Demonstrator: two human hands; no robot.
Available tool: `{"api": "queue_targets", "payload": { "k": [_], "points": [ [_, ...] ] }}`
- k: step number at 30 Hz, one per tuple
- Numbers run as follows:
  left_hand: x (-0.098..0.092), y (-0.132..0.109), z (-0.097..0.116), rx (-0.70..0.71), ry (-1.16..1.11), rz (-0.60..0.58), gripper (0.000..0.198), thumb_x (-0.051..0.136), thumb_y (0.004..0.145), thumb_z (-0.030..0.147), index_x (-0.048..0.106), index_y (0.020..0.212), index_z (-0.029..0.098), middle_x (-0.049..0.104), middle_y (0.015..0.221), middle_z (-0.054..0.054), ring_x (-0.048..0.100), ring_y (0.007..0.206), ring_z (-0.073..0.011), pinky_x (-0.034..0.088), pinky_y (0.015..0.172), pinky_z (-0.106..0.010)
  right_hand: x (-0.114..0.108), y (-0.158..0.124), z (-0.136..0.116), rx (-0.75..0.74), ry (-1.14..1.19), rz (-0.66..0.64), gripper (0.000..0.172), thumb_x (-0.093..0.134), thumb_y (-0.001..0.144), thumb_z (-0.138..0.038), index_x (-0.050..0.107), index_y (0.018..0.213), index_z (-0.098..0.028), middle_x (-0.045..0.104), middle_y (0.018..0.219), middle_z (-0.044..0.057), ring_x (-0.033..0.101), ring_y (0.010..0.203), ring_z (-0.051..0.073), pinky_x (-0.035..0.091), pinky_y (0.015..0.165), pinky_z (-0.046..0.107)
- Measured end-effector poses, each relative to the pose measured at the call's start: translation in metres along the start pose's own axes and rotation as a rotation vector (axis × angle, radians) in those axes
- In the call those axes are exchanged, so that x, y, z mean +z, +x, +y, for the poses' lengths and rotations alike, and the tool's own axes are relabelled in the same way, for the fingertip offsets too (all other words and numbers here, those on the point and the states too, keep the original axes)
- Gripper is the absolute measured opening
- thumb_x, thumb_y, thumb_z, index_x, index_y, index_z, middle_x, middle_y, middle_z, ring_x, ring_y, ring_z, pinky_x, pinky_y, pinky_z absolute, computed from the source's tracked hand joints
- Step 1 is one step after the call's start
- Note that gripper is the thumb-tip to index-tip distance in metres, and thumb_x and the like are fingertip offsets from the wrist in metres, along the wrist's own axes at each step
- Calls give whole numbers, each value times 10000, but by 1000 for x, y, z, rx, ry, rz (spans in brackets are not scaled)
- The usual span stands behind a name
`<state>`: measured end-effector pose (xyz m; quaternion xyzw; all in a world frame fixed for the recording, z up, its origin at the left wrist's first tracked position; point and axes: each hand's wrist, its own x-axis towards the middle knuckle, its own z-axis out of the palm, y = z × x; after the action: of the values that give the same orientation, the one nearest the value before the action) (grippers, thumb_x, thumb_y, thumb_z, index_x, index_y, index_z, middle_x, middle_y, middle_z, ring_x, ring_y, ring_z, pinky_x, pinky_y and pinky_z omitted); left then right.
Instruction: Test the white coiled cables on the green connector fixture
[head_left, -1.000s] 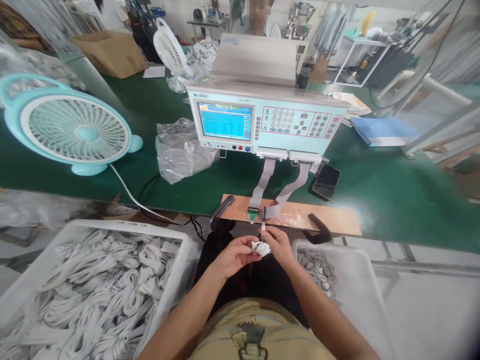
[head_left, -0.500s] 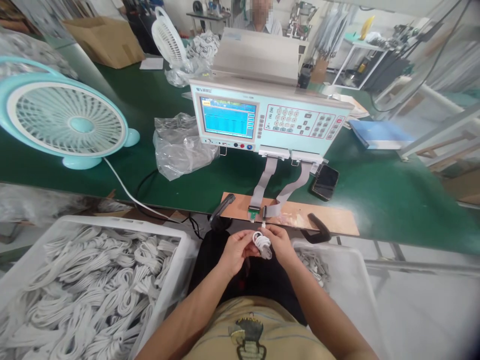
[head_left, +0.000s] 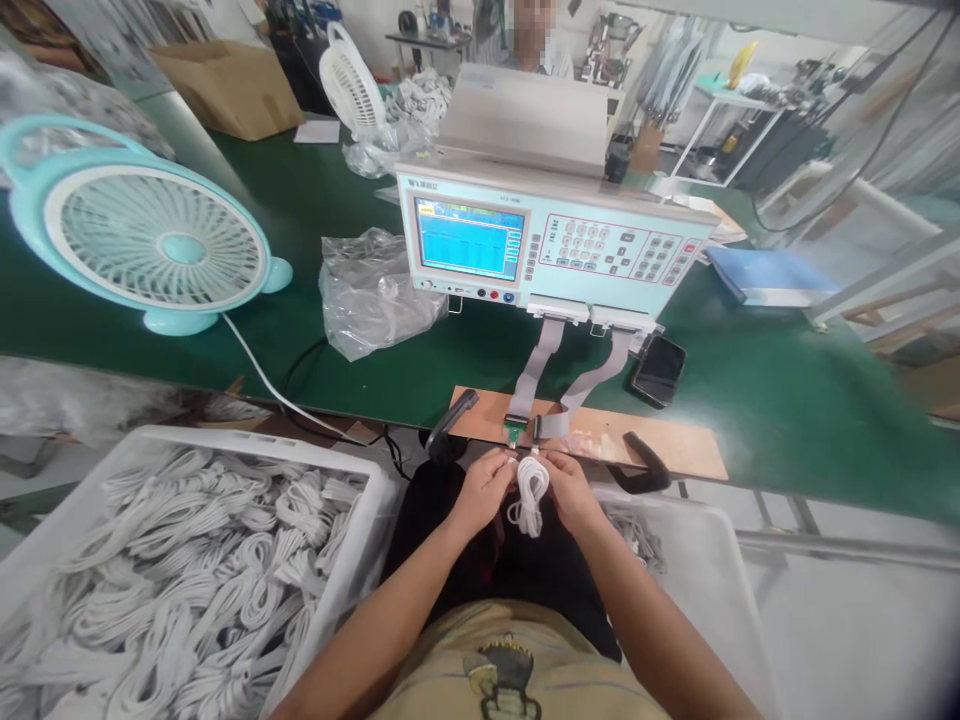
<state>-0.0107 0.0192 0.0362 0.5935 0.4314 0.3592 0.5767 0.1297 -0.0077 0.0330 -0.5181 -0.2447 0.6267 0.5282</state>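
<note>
A coiled white cable (head_left: 532, 490) hangs between my hands at the table's front edge. My left hand (head_left: 486, 490) pinches one end of it, just below the small green circuit board (head_left: 514, 434). Closed on the other end is my right hand (head_left: 568, 488), close under the black connector (head_left: 537, 428) beside that board. Whether either plug sits fully in its socket cannot be made out. Two grey ribbon cables (head_left: 534, 365) run from the board and connector up to a tester (head_left: 555, 240) with a lit blue screen.
Left of my legs stands a white bin (head_left: 247, 440) heaped with coiled cables; another bin (head_left: 720, 520) with cables is at the right. Black clamps (head_left: 451, 415) hold a wooden strip (head_left: 694, 450) to the green table. A fan (head_left: 180, 250), plastic bag (head_left: 375, 295) and phone (head_left: 658, 370) lie around. One person sits opposite.
My left hand has moved up to the green board with a cable end. The coil now hangs lower and freely between my hands. The view has shifted slightly.
</note>
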Motion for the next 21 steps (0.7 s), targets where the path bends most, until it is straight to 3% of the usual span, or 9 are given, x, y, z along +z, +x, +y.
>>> {"api": "queue_targets", "payload": {
  "k": [3, 11, 21],
  "points": [
    [4, 2, -3, 40, 60, 124, 314, 428, 824, 304, 466, 549, 158, 443, 607, 21, 442, 602, -104, 364, 592, -219, -2, 1, -1, -16, -56, -13, 236, 694, 665, -384, 646, 639, -155, 583, 547, -11, 451, 498, 96, 343, 519, 222],
    [8, 3, -5, 81, 72, 176, 332, 438, 811, 275, 375, 504, 163, 389, 578, 30, 407, 578, -96, 319, 578, -219, -4, 2, -1, -22, -118, -16, 272, 700, 636, -422, 668, 660, -153, 565, 541, -5, 436, 504, 105, 337, 524, 234],
    [16, 2, -11, -77, -107, 184, 305, 476, 792, 379, 531, 602, 148, 473, 570, 22, 432, 572, -103, 352, 572, -213, -5, 3, -1, -27, -91, -37, 216, 695, 667, -374, 690, 692, -159, 613, 565, 0, 463, 514, 111, 343, 537, 234]
  ]
}}
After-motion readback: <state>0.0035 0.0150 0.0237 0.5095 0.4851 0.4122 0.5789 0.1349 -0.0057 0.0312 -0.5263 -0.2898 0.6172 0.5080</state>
